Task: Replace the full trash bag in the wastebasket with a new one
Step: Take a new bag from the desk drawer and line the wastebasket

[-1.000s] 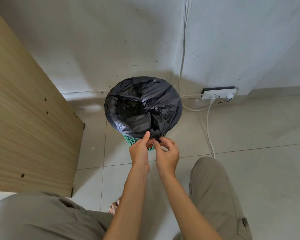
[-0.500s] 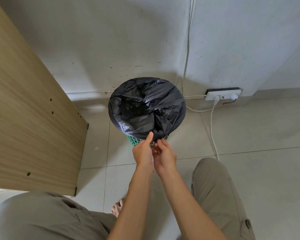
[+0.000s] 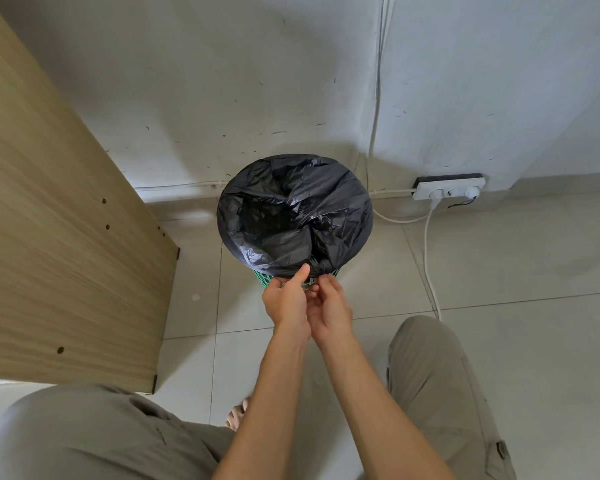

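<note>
A black trash bag [image 3: 291, 216] lines a green mesh wastebasket [image 3: 262, 277] that stands on the tiled floor by the wall. The bag's edge is folded over the rim, with a knotted bunch of plastic [image 3: 321, 265] at the near side. My left hand [image 3: 286, 301] has its thumb pressed on the bag's near edge just left of the knot. My right hand [image 3: 329, 308] is beside it, fingers curled just below the knot. Whether either hand pinches plastic is hidden by the fingers.
A wooden furniture panel [image 3: 59, 237] stands at the left. A white power strip [image 3: 447, 188] lies by the wall at the right, its cable [image 3: 428, 258] running across the floor. My knees in beige trousers [image 3: 430, 375] are at the bottom, a bare foot [image 3: 238, 415] between them.
My hands have drawn closer together at the near rim. The right hand's fingers have dropped from the knot to just under it. The view has shifted slightly.
</note>
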A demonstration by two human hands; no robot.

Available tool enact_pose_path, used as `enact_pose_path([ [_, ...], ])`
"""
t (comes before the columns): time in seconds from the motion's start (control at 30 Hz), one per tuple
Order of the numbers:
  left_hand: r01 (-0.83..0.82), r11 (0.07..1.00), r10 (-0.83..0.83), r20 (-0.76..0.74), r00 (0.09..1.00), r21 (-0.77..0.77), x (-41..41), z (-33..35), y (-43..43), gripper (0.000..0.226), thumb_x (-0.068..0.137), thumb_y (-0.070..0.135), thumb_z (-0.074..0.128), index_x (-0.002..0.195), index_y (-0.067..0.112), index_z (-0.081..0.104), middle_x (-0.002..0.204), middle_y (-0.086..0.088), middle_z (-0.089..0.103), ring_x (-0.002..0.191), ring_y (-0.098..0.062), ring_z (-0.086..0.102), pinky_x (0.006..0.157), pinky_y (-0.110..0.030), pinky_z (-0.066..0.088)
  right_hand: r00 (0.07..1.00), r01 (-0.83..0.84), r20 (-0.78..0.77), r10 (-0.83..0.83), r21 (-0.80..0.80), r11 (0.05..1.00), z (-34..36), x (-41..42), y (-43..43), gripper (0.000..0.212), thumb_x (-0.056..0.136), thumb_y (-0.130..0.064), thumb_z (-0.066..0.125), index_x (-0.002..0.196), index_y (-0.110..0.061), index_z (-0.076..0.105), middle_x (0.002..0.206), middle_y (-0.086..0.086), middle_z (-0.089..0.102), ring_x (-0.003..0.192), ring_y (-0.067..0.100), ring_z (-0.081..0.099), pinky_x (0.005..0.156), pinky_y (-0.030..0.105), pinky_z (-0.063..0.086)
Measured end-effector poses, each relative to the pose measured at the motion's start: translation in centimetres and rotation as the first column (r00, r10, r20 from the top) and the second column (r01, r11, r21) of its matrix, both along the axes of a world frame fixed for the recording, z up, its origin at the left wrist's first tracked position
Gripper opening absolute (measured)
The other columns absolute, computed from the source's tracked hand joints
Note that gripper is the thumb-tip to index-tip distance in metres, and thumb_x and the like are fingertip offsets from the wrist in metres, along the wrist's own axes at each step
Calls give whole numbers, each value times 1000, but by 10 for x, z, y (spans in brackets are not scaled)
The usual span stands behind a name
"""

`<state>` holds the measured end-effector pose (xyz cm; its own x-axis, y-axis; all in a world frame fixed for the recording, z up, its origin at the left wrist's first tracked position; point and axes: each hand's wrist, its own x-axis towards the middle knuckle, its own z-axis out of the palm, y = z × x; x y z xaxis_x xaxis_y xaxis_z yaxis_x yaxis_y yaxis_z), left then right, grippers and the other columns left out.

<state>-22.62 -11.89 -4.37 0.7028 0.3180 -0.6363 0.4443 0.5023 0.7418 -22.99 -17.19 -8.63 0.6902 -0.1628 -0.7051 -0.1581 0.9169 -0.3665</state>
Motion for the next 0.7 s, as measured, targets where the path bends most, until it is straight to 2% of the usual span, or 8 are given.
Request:
enact_pose_path([
  [0.13,-15,1000,14,-19,1000,-17,2,-3,-2,17,81,8,83,83,9,67,78,-4,72,66,-16,68,59,-26,53,998,-36,-55,30,-107,994,2,-1,1,18,94,-2,67,112,-4,70,92,11,66,75,19,59,68,30,55],
  [0.2,-32,999,31,-11,999,-32,4,-4,-2,16,82,5,82,86,7,67,85,-11,76,72,-24,72,59,-27,54,998,-64,-35,60,-101,993,7,-3,-1,10,94,-5,63,99,-3,71,89,8,65,71,15,59,66,28,51],
  [0.27,-41,998,41,6,999,-37,5,-6,-1,15,82,2,80,88,5,66,91,-16,78,78,-29,76,55,-24,55,997,-68,-29,65,-110,992,16,-4,-5,15,96,-13,58,93,-6,70,89,7,67,71,14,58,66,28,46],
  [0.3,-40,999,40,11,999,-35,5,-6,-1,15,82,2,80,89,5,66,92,-15,79,81,-30,77,58,-24,56,997,-78,-39,73,-146,986,20,-4,-8,18,97,-21,59,93,-8,71,89,6,69,73,15,59,67,29,46],
  [0.37,-42,999,43,23,999,-33,6,-9,-2,17,79,1,82,89,6,68,93,-14,80,88,-33,78,72,-31,60,990,-132,-87,112,-269,954,25,-2,-10,24,93,-34,71,92,-11,74,85,2,73,74,14,63,67,31,48],
  [0.47,-48,998,49,16,999,-32,8,-14,-2,21,77,0,84,91,3,70,95,-15,80,93,-35,77,88,-42,61,975,-211,-157,157,-437,874,28,6,-6,18,91,-29,77,87,-11,74,77,2,74,73,17,67,66,33,50],
  [0.57,-44,986,49,25,998,-159,10,-13,2,27,80,-1,82,100,-2,65,103,-20,77,97,-36,74,90,-43,61,973,-231,-135,188,-501,834,28,12,-9,20,96,-26,72,79,-14,70,75,1,71,75,18,65,70,34,50],
  [0.7,-209,961,215,16,976,-179,12,-10,20,35,89,21,79,113,3,61,104,-13,71,96,-26,70,88,-39,60,962,-264,-91,256,-533,804,27,15,-20,15,101,-21,64,88,-14,65,86,2,73,76,17,66,65,31,47],
])
